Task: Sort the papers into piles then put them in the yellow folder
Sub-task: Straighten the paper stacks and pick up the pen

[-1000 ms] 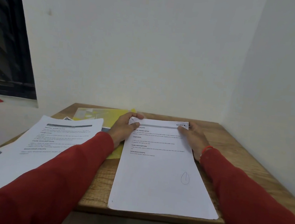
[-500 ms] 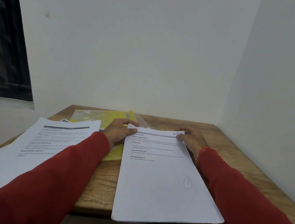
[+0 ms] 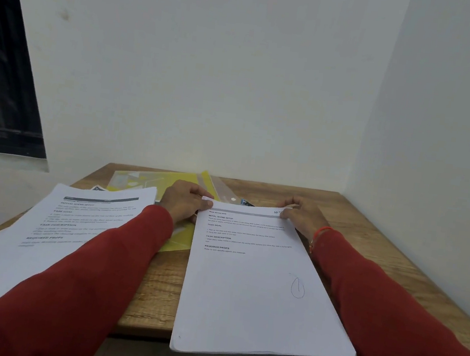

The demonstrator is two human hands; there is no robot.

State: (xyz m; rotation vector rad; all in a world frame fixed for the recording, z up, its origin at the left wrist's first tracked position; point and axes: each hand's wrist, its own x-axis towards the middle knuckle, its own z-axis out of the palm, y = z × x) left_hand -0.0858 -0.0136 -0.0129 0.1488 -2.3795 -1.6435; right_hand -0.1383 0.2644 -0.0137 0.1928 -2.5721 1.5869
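Both hands are gripping the far corners of the right paper stack (image 3: 259, 291), lower center-right of frame, its near edge overhanging the table (image 3: 153, 294). Left hand (image 3: 185, 204) is pinching the top-left corner, thumb on top. Right hand (image 3: 301, 216) is pinching the top-right corner. Yellow folder (image 3: 169, 180) is lying center frame, behind the left hand. Second paper pile (image 3: 46, 232) is sitting lower left.

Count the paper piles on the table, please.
2. One pile lies in the middle, both hands pinching its far corners. The other pile lies on the left, partly under the left sleeve. More sheets may hide beneath it.
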